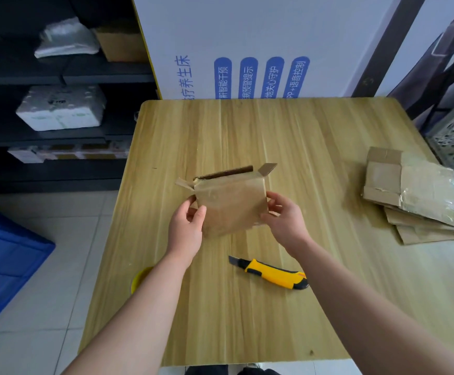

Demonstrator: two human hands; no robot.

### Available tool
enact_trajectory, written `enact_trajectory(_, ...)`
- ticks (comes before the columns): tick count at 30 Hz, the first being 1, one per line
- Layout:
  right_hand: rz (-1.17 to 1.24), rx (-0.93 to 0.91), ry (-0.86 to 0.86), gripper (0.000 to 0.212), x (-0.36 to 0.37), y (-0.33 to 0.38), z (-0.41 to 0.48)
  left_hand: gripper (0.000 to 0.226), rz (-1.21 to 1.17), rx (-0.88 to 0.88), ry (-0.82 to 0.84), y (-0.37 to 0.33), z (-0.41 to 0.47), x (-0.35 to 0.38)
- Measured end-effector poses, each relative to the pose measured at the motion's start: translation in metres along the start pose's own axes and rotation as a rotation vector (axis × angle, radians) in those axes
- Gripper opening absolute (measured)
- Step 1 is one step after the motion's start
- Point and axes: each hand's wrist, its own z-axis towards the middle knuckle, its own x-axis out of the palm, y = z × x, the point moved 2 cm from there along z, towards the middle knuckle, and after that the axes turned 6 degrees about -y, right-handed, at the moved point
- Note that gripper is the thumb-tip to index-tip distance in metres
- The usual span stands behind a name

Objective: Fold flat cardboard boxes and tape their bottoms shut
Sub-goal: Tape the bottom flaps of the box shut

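Note:
A small brown cardboard box (229, 203) is held upright above the middle of the wooden table (288, 136). Its shiny taped face looks toward me and small flaps stick out at its top corners. My left hand (186, 228) grips its left edge, thumb on the front. My right hand (284, 216) grips its right edge the same way. A stack of flat cardboard boxes (415, 196), partly covered in clear tape, lies at the table's right side.
A yellow and black utility knife (270, 273) lies on the table near my right forearm. A yellow roll (139, 278) peeks out at the table's left edge under my left arm. A blue crate (1, 263) stands on the floor at left; dark shelves behind it.

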Motion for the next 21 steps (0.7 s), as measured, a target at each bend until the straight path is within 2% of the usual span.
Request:
enact_trajectory(3,0.056,0.066,0.005,0.022,-0.002,-0.007,-0.002,0.039,0.01,-0.004,0.0,0.003,-0.004,0.005)
enact_trajectory(4,0.099,0.099,0.004,0.021,-0.002,-0.01,-0.003,0.036,-0.007,-0.011,0.004,0.005,-0.005,0.007)
enact_trajectory(7,0.143,0.183,-0.014,0.048,0.003,-0.021,-0.001,0.014,-0.102,-0.076,0.029,0.014,-0.008,0.011)
enact_trajectory(9,0.117,0.18,-0.034,0.044,0.004,-0.024,0.0,0.007,-0.196,-0.127,0.033,0.017,-0.01,0.013)
enact_trajectory(13,0.118,0.153,0.003,0.035,0.002,-0.026,0.006,0.013,-0.2,-0.123,-0.002,0.02,-0.011,0.012)
enact_trajectory(15,0.132,0.16,0.036,0.032,0.0,-0.027,0.012,0.026,-0.21,-0.161,0.005,0.022,-0.012,0.011)
enact_trajectory(18,0.103,0.16,0.052,0.033,-0.002,-0.025,0.023,0.072,-0.113,-0.131,0.034,0.022,-0.013,0.006)
enact_trajectory(21,0.081,0.184,0.012,0.038,0.003,-0.018,0.032,0.081,0.057,-0.051,0.051,0.013,-0.009,0.005)
